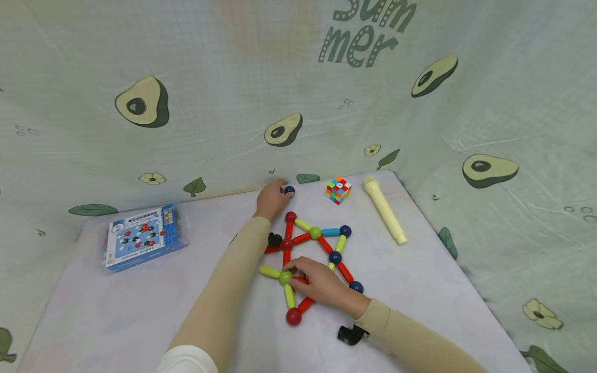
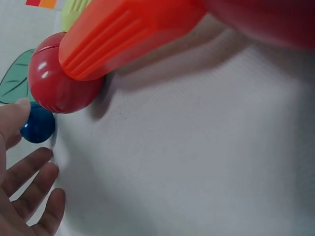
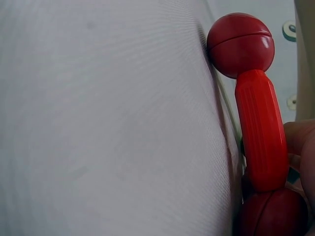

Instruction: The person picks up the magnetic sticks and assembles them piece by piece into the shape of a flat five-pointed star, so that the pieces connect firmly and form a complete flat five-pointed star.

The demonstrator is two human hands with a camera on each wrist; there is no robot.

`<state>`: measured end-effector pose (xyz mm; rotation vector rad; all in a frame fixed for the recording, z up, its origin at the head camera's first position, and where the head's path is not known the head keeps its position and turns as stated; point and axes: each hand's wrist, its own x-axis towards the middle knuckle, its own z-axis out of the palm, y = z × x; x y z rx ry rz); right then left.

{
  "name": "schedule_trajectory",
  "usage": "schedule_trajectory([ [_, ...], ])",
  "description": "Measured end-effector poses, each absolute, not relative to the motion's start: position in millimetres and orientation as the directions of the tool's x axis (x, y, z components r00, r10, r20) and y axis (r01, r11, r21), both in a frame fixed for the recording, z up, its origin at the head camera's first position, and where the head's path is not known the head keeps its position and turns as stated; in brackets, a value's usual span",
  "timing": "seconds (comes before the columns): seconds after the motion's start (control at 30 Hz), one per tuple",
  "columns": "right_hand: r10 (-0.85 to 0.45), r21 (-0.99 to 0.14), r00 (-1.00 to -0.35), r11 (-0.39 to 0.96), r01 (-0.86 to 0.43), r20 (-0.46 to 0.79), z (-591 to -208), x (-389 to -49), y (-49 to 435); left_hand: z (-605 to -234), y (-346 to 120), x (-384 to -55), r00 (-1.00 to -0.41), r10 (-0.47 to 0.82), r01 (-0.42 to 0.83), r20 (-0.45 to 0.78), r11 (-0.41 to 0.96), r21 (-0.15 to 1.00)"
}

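My left hand [image 1: 272, 200] reaches to the table's far edge beside a loose dark blue ball [image 1: 289, 190]. In the left wrist view the thumb overlaps that blue ball [image 2: 38, 124], while the other fingers [image 2: 37, 189] are spread apart below it. Around the light green ball [image 1: 285, 278] of a ball-and-stick structure, the thumb and index finger of my right hand [image 1: 322, 282] pinch. This structure joins red, green and blue balls with red, yellow-green and blue sticks. In the right wrist view, a red stick [image 3: 262, 130] between two red balls covers much of that hand.
A blue-and-white boxed toy set [image 1: 142, 238] lies at the left. Behind the structure sits a colourful puzzle cube [image 1: 338, 190], with a pale yellow rod [image 1: 384, 210] to its right. A printed cloth [image 1: 210, 145] hangs along the table's far edge.
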<state>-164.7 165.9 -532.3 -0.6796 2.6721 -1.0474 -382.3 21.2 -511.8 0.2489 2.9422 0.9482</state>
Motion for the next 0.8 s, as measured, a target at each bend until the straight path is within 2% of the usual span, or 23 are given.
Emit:
schedule_trajectory([
  [0.2,-0.483,-0.685,-0.876,0.64,-0.348,-0.007,-533,-164,166,-512,24,-383,-0.982,0.189,0.173,0.027,0.819,0.548],
  [0.37,-0.489,-0.687,-0.872,0.634,-0.356,0.0,-534,-164,166,-510,23,-382,-0.985,0.173,0.15,0.006,0.832,0.535],
  [0.8,-0.472,-0.677,-0.882,0.653,-0.338,-0.015,-532,-161,166,-506,-15,-361,-0.981,0.191,0.174,0.018,0.845,0.507],
])
